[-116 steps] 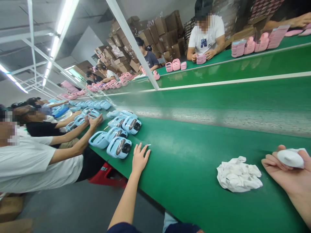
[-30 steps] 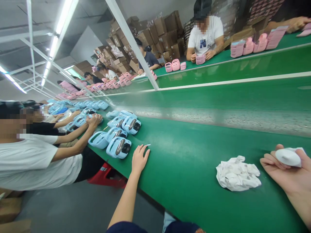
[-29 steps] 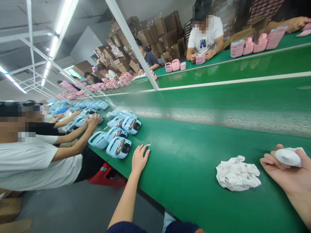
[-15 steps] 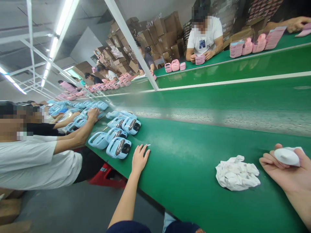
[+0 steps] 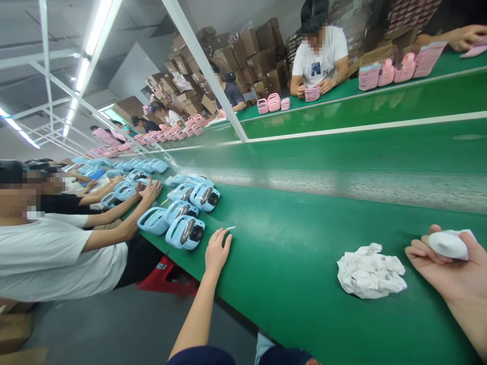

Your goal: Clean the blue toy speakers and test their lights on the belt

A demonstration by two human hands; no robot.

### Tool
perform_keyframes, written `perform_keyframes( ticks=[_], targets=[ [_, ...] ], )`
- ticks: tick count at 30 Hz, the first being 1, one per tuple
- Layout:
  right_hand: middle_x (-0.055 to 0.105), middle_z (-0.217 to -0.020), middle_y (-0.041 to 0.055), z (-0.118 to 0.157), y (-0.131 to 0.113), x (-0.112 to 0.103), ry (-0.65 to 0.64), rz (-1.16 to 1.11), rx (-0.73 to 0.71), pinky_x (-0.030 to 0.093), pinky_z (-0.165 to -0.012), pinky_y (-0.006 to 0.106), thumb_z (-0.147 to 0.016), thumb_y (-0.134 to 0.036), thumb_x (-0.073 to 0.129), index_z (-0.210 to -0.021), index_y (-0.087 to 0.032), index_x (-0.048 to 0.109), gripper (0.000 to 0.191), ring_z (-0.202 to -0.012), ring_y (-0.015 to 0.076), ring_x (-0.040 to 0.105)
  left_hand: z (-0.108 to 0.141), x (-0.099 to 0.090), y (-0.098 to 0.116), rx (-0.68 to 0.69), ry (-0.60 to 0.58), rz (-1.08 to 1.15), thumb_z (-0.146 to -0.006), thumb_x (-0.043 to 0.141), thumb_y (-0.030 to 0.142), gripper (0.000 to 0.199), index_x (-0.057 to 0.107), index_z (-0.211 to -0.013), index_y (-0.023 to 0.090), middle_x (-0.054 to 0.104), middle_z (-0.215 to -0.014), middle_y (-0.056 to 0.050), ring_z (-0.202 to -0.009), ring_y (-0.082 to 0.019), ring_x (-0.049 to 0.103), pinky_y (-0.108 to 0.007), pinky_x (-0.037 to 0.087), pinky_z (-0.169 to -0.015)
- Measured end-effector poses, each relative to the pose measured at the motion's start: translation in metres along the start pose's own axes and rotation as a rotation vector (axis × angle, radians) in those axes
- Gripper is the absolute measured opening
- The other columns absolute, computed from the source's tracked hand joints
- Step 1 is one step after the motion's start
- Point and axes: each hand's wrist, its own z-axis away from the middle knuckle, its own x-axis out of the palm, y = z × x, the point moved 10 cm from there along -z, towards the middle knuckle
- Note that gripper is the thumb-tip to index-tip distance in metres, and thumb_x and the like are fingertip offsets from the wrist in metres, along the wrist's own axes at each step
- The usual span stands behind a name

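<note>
The left hand lies open, palm down on the green conveyor belt, its fingers spread just beside a cluster of pale-blue plastic units and a small white sliver. The right hand curls around a smooth white rounded piece, with a crumpled white cloth lying on the belt just to its left. Neither hand holds a unit; more units line the belt beyond the left hand, where a co-worker's hand reaches among them.

Green conveyor belt bears crumpled cloth, blue housings.
</note>
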Motion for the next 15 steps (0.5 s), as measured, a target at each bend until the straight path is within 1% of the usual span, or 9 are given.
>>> perform_keyframes(
  ticks=[2,4,6,9,15],
  targets=[
    [0.028,-0.064,-0.0044,0.000,-0.001,0.000,0.002,0.000,-0.007,0.031,-0.047,0.023,-0.075,-0.022,0.056,-0.086,-0.009,0.057,0.017,-0.054,0.0088,0.016,0.001,-0.006,-0.005,-0.090,0.029,0.019,-0.088,0.044,0.047,0.039,0.057,-0.109,0.018,0.064,-0.115,-0.014,-0.110,-0.029,0.059,-0.043,0.048,-0.093],
    [0.028,-0.064,-0.0044,0.000,-0.002,0.000,-0.001,-0.002,-0.012,0.031,-0.047,0.023,-0.075,-0.022,0.056,-0.086,-0.009,0.057,0.017,-0.054,0.0089,0.016,0.003,-0.011,-0.009,-0.158,0.056,0.023,-0.087,0.044,0.048,0.035,0.056,-0.102,0.018,0.066,-0.106,-0.013,-0.100,-0.028,0.063,-0.040,0.052,-0.081],
    [0.027,-0.063,-0.0045,0.000,-0.002,0.000,-0.004,-0.003,-0.006,0.031,-0.047,0.023,-0.075,-0.022,0.056,-0.086,-0.009,0.057,0.017,-0.054,0.0090,0.016,0.004,-0.013,-0.007,-0.163,0.059,0.026,-0.087,0.043,0.046,0.029,0.056,-0.092,0.020,0.067,-0.097,-0.010,-0.091,-0.027,0.065,-0.037,0.052,-0.074],
    [0.026,-0.063,-0.0049,0.000,-0.001,-0.002,-0.001,-0.004,0.006,0.030,-0.047,0.023,-0.074,-0.022,0.056,-0.087,-0.010,0.058,0.018,-0.054,0.0091,0.017,0.005,-0.013,-0.004,-0.139,0.050,0.041,-0.087,0.045,0.044,0.024,0.056,-0.083,0.023,0.069,-0.090,-0.005,-0.084,-0.023,0.066,-0.032,0.051,-0.072],
    [0.026,-0.063,-0.0051,-0.001,-0.002,-0.004,0.004,0.007,-0.009,0.028,-0.048,0.023,-0.074,-0.025,0.059,-0.086,-0.010,0.058,0.019,-0.054,0.0089,0.016,0.008,-0.014,-0.008,-0.149,0.074,0.040,-0.086,0.050,0.039,0.020,0.062,-0.086,0.023,0.073,-0.087,-0.003,-0.077,-0.019,0.067,-0.026,0.047,-0.066]
  ],
)
